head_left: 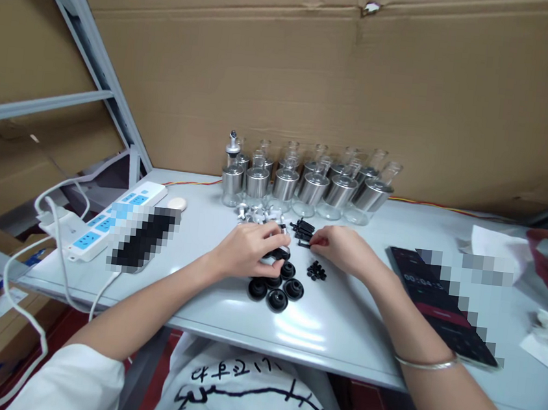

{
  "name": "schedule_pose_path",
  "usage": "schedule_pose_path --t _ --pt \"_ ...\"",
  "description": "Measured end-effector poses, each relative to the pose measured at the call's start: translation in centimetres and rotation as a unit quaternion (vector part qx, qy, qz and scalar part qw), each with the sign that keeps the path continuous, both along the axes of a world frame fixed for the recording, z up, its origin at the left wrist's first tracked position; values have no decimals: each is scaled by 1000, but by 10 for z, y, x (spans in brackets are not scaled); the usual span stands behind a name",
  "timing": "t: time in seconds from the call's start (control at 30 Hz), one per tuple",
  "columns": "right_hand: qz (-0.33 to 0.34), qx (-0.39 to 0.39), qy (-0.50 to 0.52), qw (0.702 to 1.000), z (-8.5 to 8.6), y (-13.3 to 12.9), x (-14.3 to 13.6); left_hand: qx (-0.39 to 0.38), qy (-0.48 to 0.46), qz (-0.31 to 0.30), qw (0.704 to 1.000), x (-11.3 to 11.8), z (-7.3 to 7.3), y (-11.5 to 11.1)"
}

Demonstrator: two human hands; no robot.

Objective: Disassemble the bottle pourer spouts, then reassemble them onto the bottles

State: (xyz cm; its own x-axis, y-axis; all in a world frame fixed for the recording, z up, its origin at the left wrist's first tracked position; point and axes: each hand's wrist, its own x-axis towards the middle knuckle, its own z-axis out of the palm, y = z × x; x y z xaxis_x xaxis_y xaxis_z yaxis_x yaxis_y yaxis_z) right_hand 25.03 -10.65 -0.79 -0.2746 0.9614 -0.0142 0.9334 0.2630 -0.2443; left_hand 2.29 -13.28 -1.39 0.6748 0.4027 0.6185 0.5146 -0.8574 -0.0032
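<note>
My left hand is closed around a pourer top with black and silver parts, largely covered by the fingers. Just below it lie several round black stoppers. The fingertips of my right hand pinch one end of a thin black stick-like piece, beside a pile of similar black strips. Small black caps are heaped under my right hand. Behind my left hand, shiny silver pourer parts lie in a cluster, partly hidden.
Rows of glass bottles with metal sleeves stand at the back; the front-left one carries a pourer. A power strip and a blurred dark device are left. A phone showing a timer and white papers lie right.
</note>
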Motion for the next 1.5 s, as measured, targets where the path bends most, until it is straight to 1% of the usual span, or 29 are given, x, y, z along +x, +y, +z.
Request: schedule_pose_path --t 0.13,0.23,0.3,0.33,0.4,0.47,0.5,0.57,0.63,0.7,0.77,0.97,1.27,1.33,1.5 --pt "4 -4 -13 1000 -3 0 -1 3 8 2 1000 0 -1 1" --pt "10 4 2 1000 -2 -1 -3 6 12 2 1000 0 -2 1" --pt "11 15 57 998 2 -3 -4 5 12 0 1000 0 -2 0" --pt "8 19 107 994 4 -3 -5 3 11 -2 1000 0 -2 0" --pt "3 14 238 971 8 -6 -7 -2 13 -5 1000 0 -2 0" --pt "11 -6 363 932 12 -8 -9 -3 17 -6 1000 0 -2 1" --pt "21 -16 409 912 13 -10 -11 -2 18 -6 1000 0 -2 1" --pt "43 -28 468 882 14 -12 -14 1 17 -6 1000 0 -2 1" --pt "54 -27 498 865 15 -14 -17 4 12 -7 1000 0 -2 1" --pt "62 -22 511 857 15 -15 -19 8 5 -10 1000 0 -2 2" --pt "71 -23 513 855 15 -16 -20 15 -2 -16 1000 0 -2 2" --pt "87 -41 496 863 15 -17 -21 24 -6 -18 1000 0 -2 2" --pt "93 -28 484 870 17 -20 -24 62 -29 -30 997 1 2 3" --pt "90 -24 485 869 17 -21 -25 50 -37 -23 998 2 2 2" --pt "86 -15 486 870 14 -20 -26 -27 -46 -7 999 2 -1 1"
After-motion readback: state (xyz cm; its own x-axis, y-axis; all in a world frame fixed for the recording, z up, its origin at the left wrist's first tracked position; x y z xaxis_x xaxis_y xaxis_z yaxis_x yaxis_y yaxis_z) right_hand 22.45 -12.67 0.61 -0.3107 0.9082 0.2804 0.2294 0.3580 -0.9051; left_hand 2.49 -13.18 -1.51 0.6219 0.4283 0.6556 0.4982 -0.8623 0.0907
